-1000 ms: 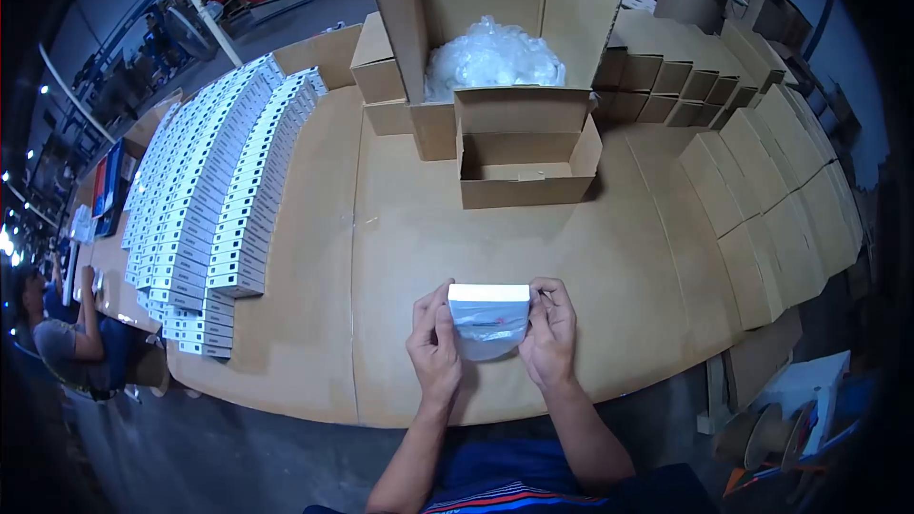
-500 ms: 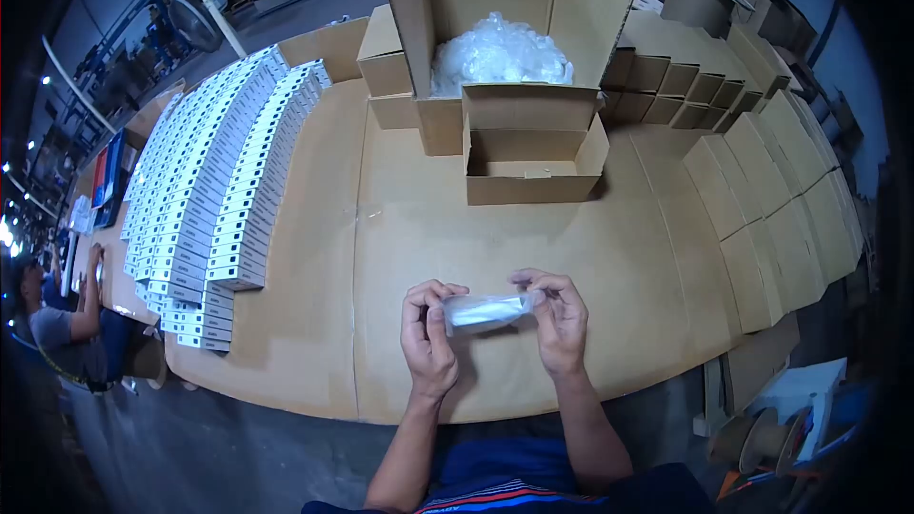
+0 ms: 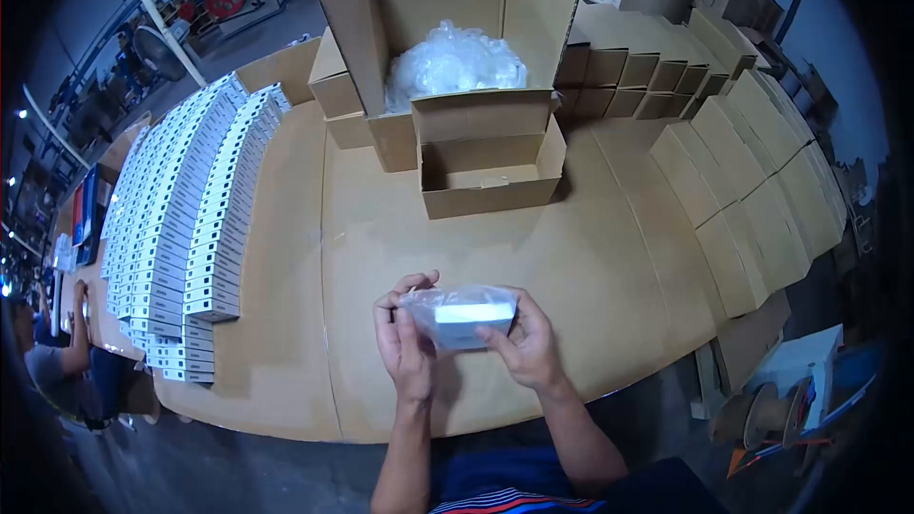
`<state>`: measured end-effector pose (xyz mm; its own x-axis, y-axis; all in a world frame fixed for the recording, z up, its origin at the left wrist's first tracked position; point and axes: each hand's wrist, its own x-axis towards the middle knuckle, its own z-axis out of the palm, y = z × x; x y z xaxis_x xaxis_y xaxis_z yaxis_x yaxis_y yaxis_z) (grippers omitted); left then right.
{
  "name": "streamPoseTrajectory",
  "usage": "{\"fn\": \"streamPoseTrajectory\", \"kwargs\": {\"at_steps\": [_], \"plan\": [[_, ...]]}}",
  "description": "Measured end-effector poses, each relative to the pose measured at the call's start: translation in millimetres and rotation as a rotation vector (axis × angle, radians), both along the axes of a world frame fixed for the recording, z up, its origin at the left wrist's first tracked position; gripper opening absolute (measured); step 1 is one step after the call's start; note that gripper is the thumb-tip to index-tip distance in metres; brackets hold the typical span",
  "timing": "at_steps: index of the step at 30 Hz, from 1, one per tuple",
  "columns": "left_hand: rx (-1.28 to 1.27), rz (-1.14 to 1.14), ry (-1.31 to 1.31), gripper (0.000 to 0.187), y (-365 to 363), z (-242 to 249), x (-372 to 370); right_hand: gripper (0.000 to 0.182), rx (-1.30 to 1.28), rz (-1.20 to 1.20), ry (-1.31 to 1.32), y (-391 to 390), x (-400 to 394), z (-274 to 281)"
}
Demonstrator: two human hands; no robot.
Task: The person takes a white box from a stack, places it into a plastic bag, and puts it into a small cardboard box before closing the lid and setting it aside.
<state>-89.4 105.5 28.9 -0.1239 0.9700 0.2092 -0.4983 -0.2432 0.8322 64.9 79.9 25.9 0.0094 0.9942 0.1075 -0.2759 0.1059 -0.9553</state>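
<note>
Between my hands, above the front of the table, is a small white box [image 3: 473, 314] in a clear plastic bag [image 3: 430, 301]. My left hand [image 3: 407, 347] pinches the loose end of the bag. Fingers of my right hand [image 3: 526, 347] grip the box's right end, the thumb pressed on its front. Beyond them stands an open brown carton [image 3: 487, 202], its flap raised and no contents visible inside. A larger open carton [image 3: 347, 19] behind it holds a heap of clear plastic bags [image 3: 457, 62].
Long rows of small white boxes [image 3: 171, 219] are stacked on the left of the cardboard-covered table [image 3: 381, 238]. Brown cartons [image 3: 752, 219] stand stacked on the right, with more cartons [image 3: 643, 81] behind. Another person [image 3: 67, 352] sits at far left.
The bagged box has turned so that its broad white and bluish faces show. My right hand has shifted left, its thumb now on the box's front. The camera view has swung slightly right.
</note>
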Motion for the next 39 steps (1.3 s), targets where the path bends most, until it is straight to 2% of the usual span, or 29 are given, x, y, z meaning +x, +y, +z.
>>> {"fn": "streamPoseTrajectory", "kwargs": {"at_steps": [2,3,6,7,8,10,12,15,19,22,23,26,27,29,32,34,35,38,39], "plan": [[0.066,-0.093,0.250,0.036,0.5,-1.2,-7.3,0.040,0.049,0.006,0.036,4.1,10.5,3.3],[0.126,-0.152,0.500,0.043,-0.6,-2.3,-13.8,0.037,0.077,0.032,0.029,4.1,17.0,4.6],[-0.128,-0.297,0.230,0.036,-9.7,0.2,-3.8,0.029,0.139,0.078,-0.069,14.8,29.1,6.3],[-0.214,-0.283,0.234,0.024,-11.4,1.3,-2.7,0.027,0.188,0.092,-0.121,17.3,31.3,7.8],[-0.214,-0.277,0.171,0.022,-11.6,-1.7,-1.8,0.026,0.233,0.109,-0.173,16.9,31.6,8.4],[-0.211,-0.265,0.041,0.020,-10.0,-10.4,1.2,0.013,0.160,0.105,-0.153,14.7,31.4,6.5],[-0.258,-0.204,0.106,0.021,-9.5,-7.2,2.9,0.008,0.145,0.104,-0.204,14.4,34.1,2.5],[-0.315,-0.136,0.150,0.022,-9.2,-5.6,-0.2,0.011,0.038,-0.036,-0.214,11.6,31.5,8.1],[-0.376,-0.085,0.112,0.026,-2.3,-2.5,-5.1,0.013,0.118,-0.320,-0.016,15.3,30.8,13.9],[-0.363,-0.047,0.088,0.028,1.4,-3.5,-3.9,0.019,0.388,-0.050,-0.433,16.3,35.3,34.0],[-0.365,-0.050,0.104,0.028,1.4,-2.7,-3.9,0.026,0.370,0.021,-0.515,16.2,32.2,35.8],[-0.388,-0.053,0.098,0.032,-0.1,0.3,-1.6,0.028,0.195,0.025,-0.654,17.6,28.6,30.0],[-0.396,-0.029,0.051,0.033,0.0,4.2,3.0,0.030,0.243,-0.004,-0.583,20.9,26.2,25.9],[-0.385,-0.020,-0.022,0.033,-2.3,-1.4,-1.1,0.030,0.137,0.023,-0.554,17.5,24.3,34.2],[-0.336,-0.081,-0.001,0.030,-1.2,-10.9,-10.5,0.028,0.088,0.040,-0.549,15.2,24.3,34.3],[-0.398,-0.073,0.050,0.033,-2.1,-6.4,-13.7,0.028,0.075,0.041,-0.561,15.0,22.9,32.8],[-0.432,-0.069,0.075,0.035,-3.8,-1.8,-15.8,0.028,-0.014,0.049,-0.519,14.6,24.8,27.8],[-0.301,-0.118,-0.013,0.041,-3.9,16.5,-22.9,0.029,0.061,0.032,-0.435,20.1,25.5,20.0],[-0.240,-0.136,0.101,0.043,-4.5,17.9,-25.3,0.030,0.078,0.031,-0.523,19.7,26.8,26.1]]}}
